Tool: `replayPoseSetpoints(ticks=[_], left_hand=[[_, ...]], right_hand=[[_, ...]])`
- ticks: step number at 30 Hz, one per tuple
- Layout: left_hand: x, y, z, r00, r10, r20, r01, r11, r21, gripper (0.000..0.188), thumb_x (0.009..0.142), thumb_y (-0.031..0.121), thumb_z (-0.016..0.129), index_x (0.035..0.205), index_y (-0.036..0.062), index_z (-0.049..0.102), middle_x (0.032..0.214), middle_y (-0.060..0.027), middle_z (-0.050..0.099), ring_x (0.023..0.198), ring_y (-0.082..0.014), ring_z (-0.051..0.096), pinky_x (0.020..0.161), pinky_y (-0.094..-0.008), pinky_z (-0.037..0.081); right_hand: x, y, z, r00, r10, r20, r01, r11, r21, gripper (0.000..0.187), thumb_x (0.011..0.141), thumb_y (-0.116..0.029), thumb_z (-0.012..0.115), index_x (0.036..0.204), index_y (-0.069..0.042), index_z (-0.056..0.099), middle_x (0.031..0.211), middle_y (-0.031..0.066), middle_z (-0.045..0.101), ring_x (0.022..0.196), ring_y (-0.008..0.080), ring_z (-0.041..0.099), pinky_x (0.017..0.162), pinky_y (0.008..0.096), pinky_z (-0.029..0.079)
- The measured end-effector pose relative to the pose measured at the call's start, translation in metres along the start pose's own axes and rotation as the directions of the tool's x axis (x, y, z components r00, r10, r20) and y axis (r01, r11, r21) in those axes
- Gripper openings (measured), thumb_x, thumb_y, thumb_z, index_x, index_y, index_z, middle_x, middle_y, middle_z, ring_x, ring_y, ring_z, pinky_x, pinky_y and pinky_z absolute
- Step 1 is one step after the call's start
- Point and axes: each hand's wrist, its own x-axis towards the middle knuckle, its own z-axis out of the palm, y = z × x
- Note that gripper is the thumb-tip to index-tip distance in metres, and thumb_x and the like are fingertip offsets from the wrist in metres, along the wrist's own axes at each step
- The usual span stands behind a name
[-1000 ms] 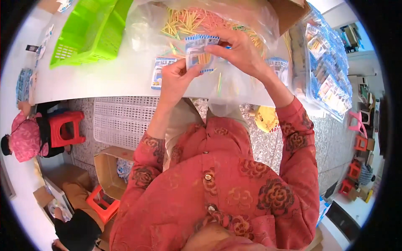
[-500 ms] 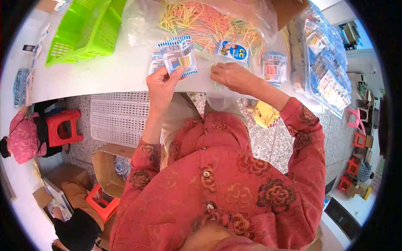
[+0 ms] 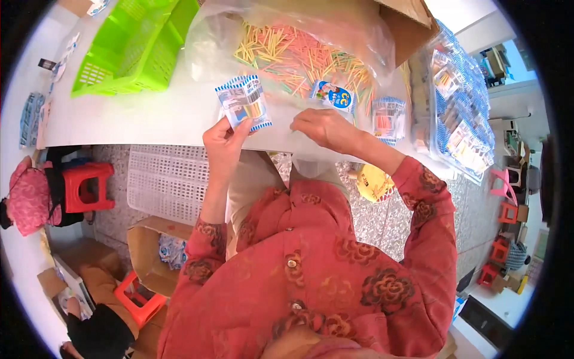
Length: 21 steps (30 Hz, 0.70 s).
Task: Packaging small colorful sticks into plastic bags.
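My left hand (image 3: 224, 142) pinches a small clear packet (image 3: 242, 102) with blue striped ends, holding it up over the table's near edge. Pale yellow sticks show inside it. To its right, my right hand (image 3: 326, 128) has its fingers curled together, apart from the packet; whatever they may hold is hidden. Beyond both hands lies a heap of thin pink, yellow and green sticks (image 3: 299, 51) on a clear plastic bag (image 3: 206, 48). A packet with a blue label (image 3: 335, 96) lies just past my right hand. Another packet with pink sticks (image 3: 388, 121) is farther right.
A green basket (image 3: 128, 57) stands at the far left. At the right, a clear tray (image 3: 433, 119) is piled with filled packets (image 3: 463, 99). A cardboard box (image 3: 409, 27) borders the heap. Below the table are a white crate (image 3: 167, 179) and a yellow ball-like object (image 3: 373, 182).
Both hands have drawn slightly toward me, the left still holding its packet. My right hand has shifted a little left. The whole view has tilted slightly.
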Motion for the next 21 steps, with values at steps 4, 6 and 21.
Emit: replayPoseSetpoints(ticks=[4,6,21], left_hand=[[0.001,-0.001,-0.001,1.000,0.014,-0.013,-0.014,1.000,-0.008,0.019,0.084,0.006,0.063,0.099,-0.0054,0.064,0.090,-0.0075,0.064,0.076,-0.0106,0.060,0.070,-0.0253,0.053],[0.002,-0.002,-0.001,1.000,0.019,-0.015,-0.019,1.000,-0.024,0.018,0.084,0.006,0.063,0.098,-0.0055,0.064,0.090,-0.0075,0.064,0.076,-0.0107,0.060,0.070,-0.0254,0.053],[0.004,-0.008,0.011,0.996,0.066,0.053,-0.065,0.998,-0.025,0.016,0.082,0.002,0.064,0.098,-0.0019,0.065,0.083,0.0014,0.062,0.070,-0.0030,0.050,0.062,-0.0186,0.042]], right_hand=[[0.017,0.013,-0.006,0.987,-0.041,-0.154,0.045,0.999,0.024,0.021,0.071,-0.001,0.058,0.092,-0.003,0.061,0.087,0.0108,0.062,0.078,0.0264,0.061,0.066,0.0348,0.050],[0.030,0.039,-0.011,0.920,0.230,-0.318,-0.211,0.973,0.092,0.016,0.074,-0.005,0.060,0.089,-0.003,0.063,0.082,0.0140,0.062,0.070,0.0279,0.061,0.063,0.0352,0.050],[0.062,0.136,0.015,0.878,0.465,-0.109,-0.470,0.801,-0.371,0.018,0.078,-0.020,0.058,0.083,-0.003,0.059,0.080,0.0181,0.062,0.082,0.0350,0.060,0.073,0.0451,0.049]])
